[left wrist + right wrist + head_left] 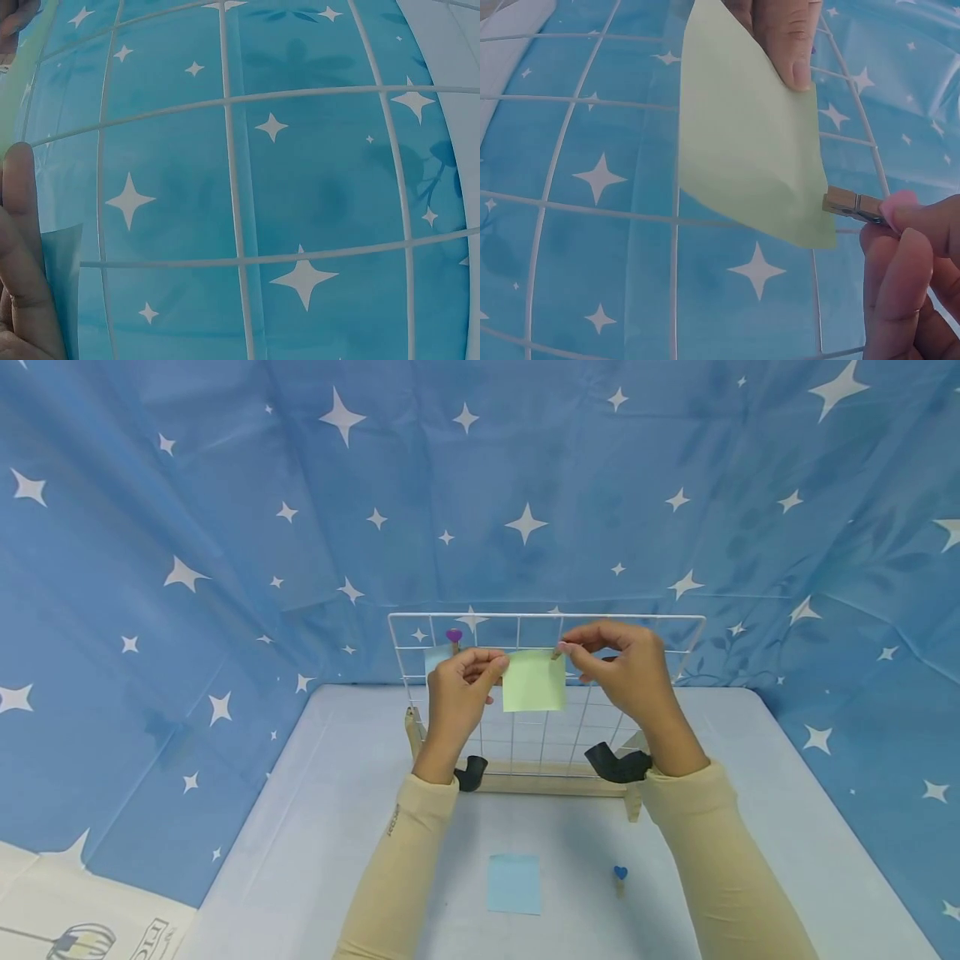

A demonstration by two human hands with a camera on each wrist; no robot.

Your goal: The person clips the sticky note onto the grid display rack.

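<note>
My left hand (459, 692) pinches a pale green sticky note (533, 682) at its left edge, in front of a white wire grid (542, 614). At the note's top right corner, my right hand (633, 670) pinches a small wooden clothespin (847, 202) with a pink end. In the right wrist view the clothespin's tip meets the note near its corner; whether it also grips a wire cannot be told. Behind my left hand, a light blue sticky note (435, 657) hangs on the grid under a purple-heart clothespin (453, 636), partly hidden.
The grid stands in a wooden base (540, 783) on a white-covered table (337, 827). Nearer me lie another light blue sticky note (513, 885) and a blue-heart clothespin (620, 878). Behind hangs a blue star-patterned cloth (450, 468).
</note>
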